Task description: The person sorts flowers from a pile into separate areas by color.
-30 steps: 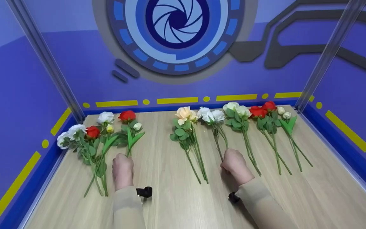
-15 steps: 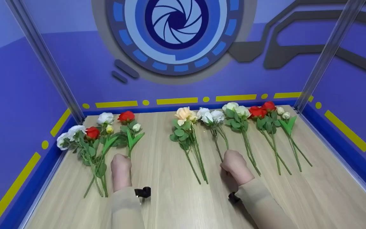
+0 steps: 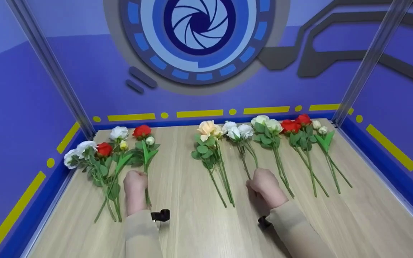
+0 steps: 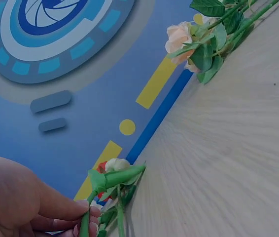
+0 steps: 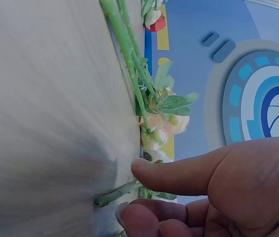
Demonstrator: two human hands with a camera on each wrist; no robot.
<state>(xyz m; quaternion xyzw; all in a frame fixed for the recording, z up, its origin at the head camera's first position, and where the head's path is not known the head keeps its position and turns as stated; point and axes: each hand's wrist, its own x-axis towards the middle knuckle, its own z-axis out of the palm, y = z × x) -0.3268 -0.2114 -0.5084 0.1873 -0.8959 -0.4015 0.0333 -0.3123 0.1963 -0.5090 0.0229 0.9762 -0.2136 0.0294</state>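
Note:
My left hand (image 3: 135, 184) pinches the green stem of a white-budded tulip (image 3: 150, 140) between thumb and fingers, as the left wrist view shows. Its leaves overlap a red rose (image 3: 142, 131) lying just behind. On the right side, my right hand (image 3: 264, 184) is at the lower stems of two white flowers (image 3: 240, 132). The right wrist view shows the thumb (image 5: 179, 175) and fingertips apart, with a stem (image 5: 112, 196) reaching through the gap between them. The lower ends of these stems are hidden by the hand in the head view.
Left of my left hand lies a bunch of white and red flowers (image 3: 102, 150). Peach roses (image 3: 208, 129) lie between the hands. Farther right are pale green-white roses (image 3: 267, 123), red roses (image 3: 296, 124) and white tulips (image 3: 323, 129). Blue panels (image 3: 206, 100) enclose the wooden table (image 3: 199, 233).
My left hand has shifted slightly left, and the tulip bud with it; its stem now shows below the hand. The right hand has stayed nearly in place, its fingertips edging left.

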